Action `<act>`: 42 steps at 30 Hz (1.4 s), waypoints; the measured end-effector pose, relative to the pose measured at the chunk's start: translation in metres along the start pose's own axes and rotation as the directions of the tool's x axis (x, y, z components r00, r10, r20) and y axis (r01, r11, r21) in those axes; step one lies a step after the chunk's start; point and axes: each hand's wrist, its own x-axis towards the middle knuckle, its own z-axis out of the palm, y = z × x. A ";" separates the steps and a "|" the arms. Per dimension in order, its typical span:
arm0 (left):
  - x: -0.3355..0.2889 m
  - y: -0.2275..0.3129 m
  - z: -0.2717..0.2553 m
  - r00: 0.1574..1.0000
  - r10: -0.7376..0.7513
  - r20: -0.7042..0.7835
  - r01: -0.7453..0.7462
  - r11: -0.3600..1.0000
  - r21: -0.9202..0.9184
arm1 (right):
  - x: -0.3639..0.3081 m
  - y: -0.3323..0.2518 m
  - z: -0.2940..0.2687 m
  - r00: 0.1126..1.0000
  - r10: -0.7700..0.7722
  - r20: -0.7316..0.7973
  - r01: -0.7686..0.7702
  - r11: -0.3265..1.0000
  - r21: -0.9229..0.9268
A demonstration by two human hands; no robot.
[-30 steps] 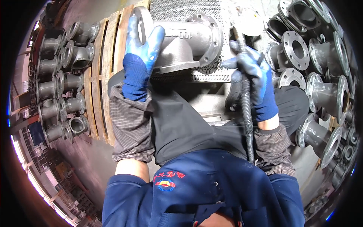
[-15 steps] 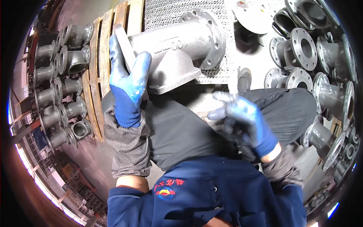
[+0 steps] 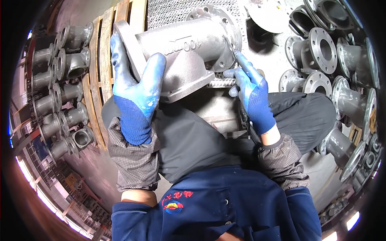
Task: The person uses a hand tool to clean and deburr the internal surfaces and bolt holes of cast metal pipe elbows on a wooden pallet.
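A: Position of the casting?
B: In front of the person, lying sideways above the knees, over the metal grating. Its near flange faces the legs; raised lettering on the barrel. What bears its weight is hidden.

A: Left hand?
B: Blue glove. Thumb and fingers parted, straddling the left flange: fingers on the outer side, thumb on the inner side, beside the barrel. Clasped around the edge.

A: Right hand?
B: Blue glove, at the lower edge of the right flange. Thumb and fingers drawn together, pinching a thin tool; index finger reaches forward along it. Tool points up toward the inner side of that flange. Contact at the tip: cannot tell.

A: Below that hand?
B: A dark cord hangs close under the palm; its link to the tool is covered by the glove.

A: Surroundings?
B: Wooden pallet left of the casting; stacked pipe pieces beyond it. More flanged pieces at right. Pale disc near the grating's right side.
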 end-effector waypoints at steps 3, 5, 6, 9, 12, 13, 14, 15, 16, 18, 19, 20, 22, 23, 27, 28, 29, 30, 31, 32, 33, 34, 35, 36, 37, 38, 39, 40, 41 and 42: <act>0.000 0.000 0.003 1.000 0.010 0.001 -0.010 1.000 -0.030 | 0.001 0.000 0.000 0.999 0.039 -0.007 -0.039 0.999 -0.006; 0.001 -0.002 0.003 0.997 0.077 -0.011 -0.076 0.997 0.014 | 0.001 -0.003 0.002 0.997 0.070 -0.017 -0.070 0.997 -0.031; 0.000 -0.001 0.004 0.999 0.043 -0.009 -0.043 0.999 -0.024 | 0.003 -0.001 0.003 0.999 0.017 -0.044 -0.021 0.996 -0.084; -0.002 0.002 0.007 1.000 -0.015 -0.009 0.014 0.995 -0.098 | 0.009 0.007 0.009 0.987 -0.127 -0.103 0.099 0.965 -0.241; -0.003 0.000 0.007 1.000 -0.005 -0.010 0.004 0.995 -0.096 | 0.012 0.003 0.012 0.976 -0.199 -0.090 0.135 0.874 -0.466; -0.003 0.003 0.007 1.000 -0.012 0.001 0.012 0.996 -0.092 | 0.012 -0.003 0.012 0.980 -0.190 -0.054 0.123 0.802 -0.584; -0.004 0.005 0.007 1.000 -0.019 0.012 0.020 0.996 -0.088 | 0.012 -0.006 0.012 0.984 -0.177 -0.020 0.114 0.715 -0.690; -0.004 0.002 0.007 0.999 0.044 0.001 -0.044 0.999 -0.029 | 0.012 -0.006 0.012 0.983 -0.184 -0.015 0.121 0.703 -0.700; -0.003 -0.003 0.006 0.994 0.107 -0.007 -0.107 0.994 0.030 | 0.012 -0.005 0.011 0.982 -0.190 -0.009 0.128 0.692 -0.711; -0.003 -0.003 0.007 0.993 0.120 -0.008 -0.119 0.992 0.048 | 0.010 0.001 0.009 0.981 -0.193 -0.001 0.140 0.719 -0.681; -0.004 0.001 0.008 0.998 0.069 -0.003 -0.069 0.998 0.006 | 0.008 0.006 0.006 0.982 -0.189 0.001 0.146 0.755 -0.639; -0.005 0.004 0.009 1.000 0.018 0.005 -0.018 0.999 -0.035 | 0.007 0.009 0.004 0.983 -0.185 0.003 0.151 0.789 -0.595; -0.006 0.004 0.007 0.999 0.027 0.025 -0.027 0.999 -0.018 | 0.004 0.006 0.005 0.995 -0.088 -0.054 0.066 0.943 -0.327; -0.007 0.004 0.007 0.999 0.032 0.035 -0.031 0.999 -0.009 | 0.003 0.005 0.006 0.997 -0.034 -0.070 0.021 0.984 -0.178; -0.009 0.005 0.011 0.992 0.116 0.046 -0.116 0.993 -0.011 | 0.011 0.002 0.007 0.985 0.148 -0.085 -0.132 0.976 0.172; -0.009 0.002 0.010 0.984 0.168 0.049 -0.171 0.984 0.043 | 0.010 -0.008 0.005 0.966 0.257 0.000 -0.253 0.953 0.164; -0.009 0.001 0.009 0.974 0.220 0.056 -0.224 0.970 0.096 | 0.009 -0.009 0.004 0.965 0.261 0.008 -0.258 0.949 0.183; -0.011 0.006 0.010 0.975 0.211 0.072 -0.217 0.972 0.088 | 0.008 -0.010 0.002 0.964 0.264 0.009 -0.261 0.944 0.200; -0.011 0.008 0.011 0.982 0.179 0.062 -0.183 0.981 0.067 | 0.007 -0.011 0.001 0.963 0.268 0.010 -0.264 0.940 0.218; -0.011 0.010 0.013 0.988 0.147 0.053 -0.149 0.988 0.045 | 0.009 0.002 0.003 0.986 0.151 -0.076 -0.136 0.975 0.173; -0.010 0.011 0.013 0.993 0.114 0.042 -0.115 0.993 0.028 | 0.008 0.001 0.004 0.983 0.173 -0.059 -0.159 0.968 0.196; -0.010 0.010 0.013 0.988 0.145 0.047 -0.147 0.988 0.053 | 0.006 -0.001 0.005 0.980 0.195 -0.041 -0.182 0.959 0.218; -0.009 0.008 0.013 0.983 0.176 0.052 -0.179 0.981 0.077 | 0.004 -0.003 0.006 0.976 0.216 -0.023 -0.205 0.949 0.239; -0.009 0.007 0.013 0.977 0.205 0.059 -0.210 0.973 0.100 | 0.002 -0.005 0.006 0.983 0.183 -0.022 -0.169 0.942 0.291; -0.009 0.006 0.013 0.984 0.169 0.049 -0.173 0.982 0.076 | 0.002 -0.004 0.006 0.980 0.199 -0.028 -0.185 0.947 0.264; -0.008 0.004 0.012 0.990 0.134 0.041 -0.136 0.989 0.052 | 0.003 -0.002 0.006 0.976 0.214 -0.035 -0.200 0.951 0.237; -0.007 0.004 0.011 0.995 0.100 0.030 -0.100 0.995 0.028 | 0.004 -0.001 0.007 0.973 0.227 -0.040 -0.214 0.954 0.210; -0.006 0.004 0.011 0.996 0.091 0.026 -0.092 0.995 0.035 | 0.002 -0.005 0.009 0.965 0.263 -0.016 -0.251 0.937 0.241; -0.005 0.004 0.011 0.996 0.083 0.021 -0.084 0.996 0.043 | 0.004 -0.005 0.008 0.969 0.246 -0.022 -0.234 0.944 0.233; -0.004 0.003 0.012 0.997 0.074 0.020 -0.075 0.996 0.049 | 0.006 -0.004 0.005 0.973 0.230 -0.031 -0.217 0.950 0.225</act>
